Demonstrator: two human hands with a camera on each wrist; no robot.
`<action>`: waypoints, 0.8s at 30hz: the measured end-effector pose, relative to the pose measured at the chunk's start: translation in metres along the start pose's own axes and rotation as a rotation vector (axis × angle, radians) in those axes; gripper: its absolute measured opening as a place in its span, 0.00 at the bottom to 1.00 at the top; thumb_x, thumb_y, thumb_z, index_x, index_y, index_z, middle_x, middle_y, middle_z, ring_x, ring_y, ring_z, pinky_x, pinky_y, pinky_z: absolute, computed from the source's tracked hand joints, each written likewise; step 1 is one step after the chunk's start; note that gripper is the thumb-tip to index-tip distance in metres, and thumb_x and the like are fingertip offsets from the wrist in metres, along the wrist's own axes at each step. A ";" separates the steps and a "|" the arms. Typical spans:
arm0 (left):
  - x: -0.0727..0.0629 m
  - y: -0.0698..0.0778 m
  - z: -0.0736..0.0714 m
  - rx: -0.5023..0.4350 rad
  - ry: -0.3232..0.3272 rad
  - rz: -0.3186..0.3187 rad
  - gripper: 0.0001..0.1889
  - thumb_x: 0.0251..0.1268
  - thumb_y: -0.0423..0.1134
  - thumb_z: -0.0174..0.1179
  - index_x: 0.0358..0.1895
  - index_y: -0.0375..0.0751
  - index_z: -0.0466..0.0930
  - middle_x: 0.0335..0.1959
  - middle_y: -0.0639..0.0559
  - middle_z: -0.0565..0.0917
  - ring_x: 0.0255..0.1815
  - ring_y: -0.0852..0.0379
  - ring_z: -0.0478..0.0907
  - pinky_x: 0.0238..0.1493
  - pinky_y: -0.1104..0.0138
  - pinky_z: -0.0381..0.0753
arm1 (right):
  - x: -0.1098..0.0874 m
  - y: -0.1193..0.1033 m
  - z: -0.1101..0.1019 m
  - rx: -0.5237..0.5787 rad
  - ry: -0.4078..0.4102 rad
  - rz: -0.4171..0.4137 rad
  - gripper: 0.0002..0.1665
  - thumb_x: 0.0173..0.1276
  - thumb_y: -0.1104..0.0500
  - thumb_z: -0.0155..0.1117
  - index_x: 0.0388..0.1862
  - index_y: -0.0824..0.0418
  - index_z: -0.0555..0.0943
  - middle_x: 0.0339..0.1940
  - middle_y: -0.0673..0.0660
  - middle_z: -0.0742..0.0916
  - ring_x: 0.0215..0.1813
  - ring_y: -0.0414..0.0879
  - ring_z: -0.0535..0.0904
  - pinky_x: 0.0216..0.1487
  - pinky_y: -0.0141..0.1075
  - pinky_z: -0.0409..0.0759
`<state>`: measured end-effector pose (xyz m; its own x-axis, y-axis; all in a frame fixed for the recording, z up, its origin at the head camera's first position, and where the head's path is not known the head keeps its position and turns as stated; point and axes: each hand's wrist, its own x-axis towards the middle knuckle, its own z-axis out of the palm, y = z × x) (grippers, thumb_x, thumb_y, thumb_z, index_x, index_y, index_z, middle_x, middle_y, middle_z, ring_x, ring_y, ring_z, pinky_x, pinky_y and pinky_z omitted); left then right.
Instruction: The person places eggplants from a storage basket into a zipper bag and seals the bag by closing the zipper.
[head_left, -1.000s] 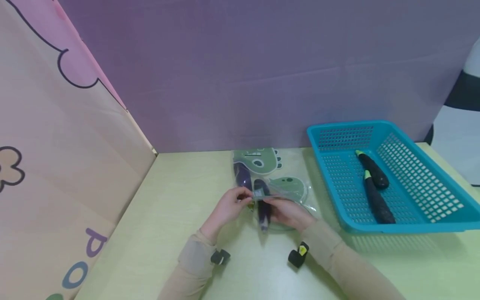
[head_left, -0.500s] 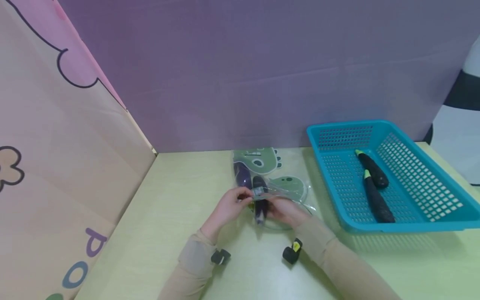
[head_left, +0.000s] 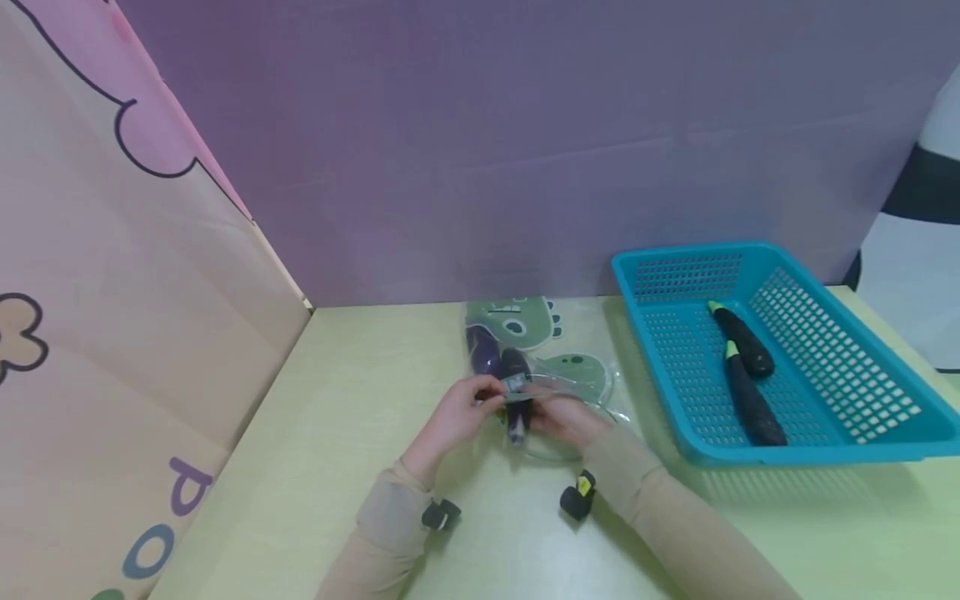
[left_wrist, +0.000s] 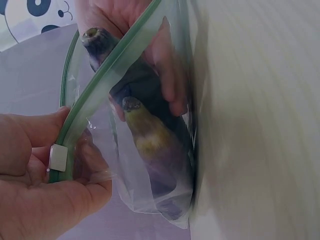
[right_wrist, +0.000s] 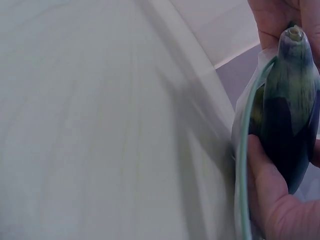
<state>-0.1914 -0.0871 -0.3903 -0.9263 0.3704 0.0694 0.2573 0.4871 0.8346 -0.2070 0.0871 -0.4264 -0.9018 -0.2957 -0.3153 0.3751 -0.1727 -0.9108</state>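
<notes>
A clear zip bag (head_left: 573,375) with green dinosaur prints lies on the pale green table (head_left: 360,383). My left hand (head_left: 489,402) pinches the bag's green zip edge (left_wrist: 95,85) by its white slider (left_wrist: 59,157). My right hand (head_left: 546,414) grips a dark purple eggplant (head_left: 517,392) that lies partly in the bag's mouth, stem end (right_wrist: 294,34) towards me. A second eggplant (left_wrist: 152,145) lies inside the bag, beside it to the left (head_left: 483,352).
A teal plastic basket (head_left: 825,450) stands on the table to the right, holding two more eggplants (head_left: 738,337) (head_left: 752,402). A pink cartoon-print panel (head_left: 112,292) walls the left side and a purple backdrop (head_left: 525,150) the rear.
The eggplant in my right hand has slid farther into the bag, away from me. My right hand has followed it; my left hand has kept its hold on the zip edge.
</notes>
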 end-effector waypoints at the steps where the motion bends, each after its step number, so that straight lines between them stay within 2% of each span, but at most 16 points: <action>1: 0.000 0.000 0.000 0.001 0.001 0.001 0.05 0.63 0.28 0.56 0.40 0.34 0.79 0.38 0.43 0.83 0.43 0.49 0.79 0.45 0.63 0.80 | 0.000 0.000 0.000 -0.019 0.002 -0.005 0.18 0.74 0.63 0.44 0.56 0.73 0.68 0.44 0.57 0.80 0.43 0.41 0.79 0.58 0.41 0.78; 7: 0.001 -0.003 0.001 0.011 0.006 0.006 0.05 0.63 0.28 0.56 0.40 0.34 0.80 0.38 0.43 0.83 0.42 0.49 0.79 0.43 0.64 0.80 | 0.004 0.001 0.001 -0.097 0.040 -0.009 0.22 0.74 0.62 0.44 0.61 0.77 0.64 0.57 0.72 0.76 0.48 0.47 0.80 0.61 0.49 0.74; 9: 0.001 -0.002 0.001 0.013 0.006 0.008 0.05 0.63 0.28 0.56 0.40 0.34 0.79 0.38 0.43 0.83 0.42 0.49 0.79 0.43 0.64 0.80 | 0.005 0.000 0.002 -0.098 0.059 -0.004 0.22 0.74 0.63 0.43 0.61 0.78 0.63 0.57 0.73 0.76 0.47 0.48 0.80 0.62 0.50 0.73; 17: 0.000 -0.001 0.000 0.019 0.007 0.001 0.05 0.63 0.28 0.56 0.39 0.34 0.80 0.38 0.44 0.83 0.42 0.50 0.79 0.41 0.66 0.80 | 0.007 -0.005 0.007 -0.202 0.180 0.018 0.20 0.73 0.62 0.46 0.58 0.75 0.67 0.48 0.65 0.81 0.41 0.45 0.79 0.57 0.45 0.78; 21: 0.001 -0.002 0.001 0.020 0.005 0.003 0.05 0.63 0.28 0.56 0.39 0.35 0.80 0.38 0.44 0.83 0.42 0.50 0.79 0.41 0.65 0.80 | 0.008 -0.005 0.007 -0.244 0.179 -0.011 0.21 0.73 0.62 0.47 0.58 0.75 0.68 0.49 0.66 0.80 0.42 0.46 0.79 0.57 0.45 0.78; 24: 0.001 -0.002 0.001 0.022 0.001 0.006 0.05 0.63 0.29 0.56 0.39 0.35 0.80 0.38 0.44 0.83 0.42 0.50 0.79 0.43 0.65 0.80 | 0.008 -0.005 0.008 -0.269 0.172 -0.031 0.21 0.73 0.61 0.47 0.58 0.74 0.68 0.52 0.68 0.79 0.47 0.50 0.80 0.58 0.46 0.77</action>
<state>-0.1924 -0.0873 -0.3927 -0.9251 0.3724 0.0745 0.2685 0.5026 0.8218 -0.2145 0.0784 -0.4227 -0.9435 -0.1272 -0.3058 0.2973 0.0823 -0.9512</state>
